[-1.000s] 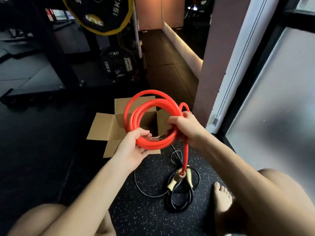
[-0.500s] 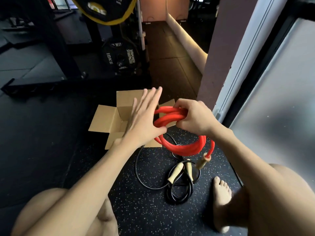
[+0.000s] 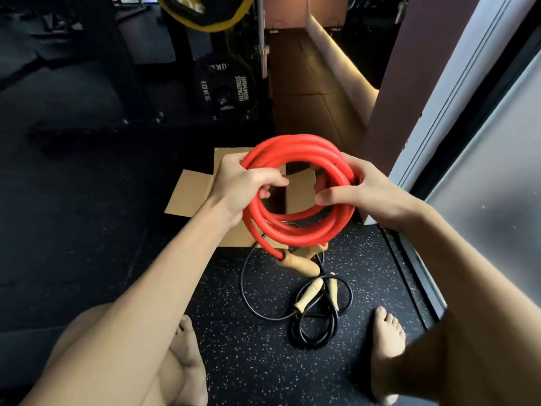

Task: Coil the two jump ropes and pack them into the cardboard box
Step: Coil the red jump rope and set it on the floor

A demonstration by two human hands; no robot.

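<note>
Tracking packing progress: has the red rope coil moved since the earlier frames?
Yes. Against the cardboard box, the red rope coil shifted up and left in view: from beside its right flap to across its opening.

1. An open cardboard box [image 3: 190,194] sits on the floor with its flaps spread outward and its mouth facing up.
2. Directly above the box, a coiled red jump rope [image 3: 295,145], gripped by the left hand [image 3: 234,183] and the right hand [image 3: 363,186], screens most of the mouth. The room inside is hard to judge.
3. Left of the box lies bare dark floor [image 3: 87,224].
4. Right of the box, a pillar [image 3: 392,112] stands close.
5. Beyond the box stand a weight plate [image 3: 224,89] and rack posts.
6. Nearer than the box, a loose black jump rope [image 3: 310,329] sprawls between two bare feet.
</note>
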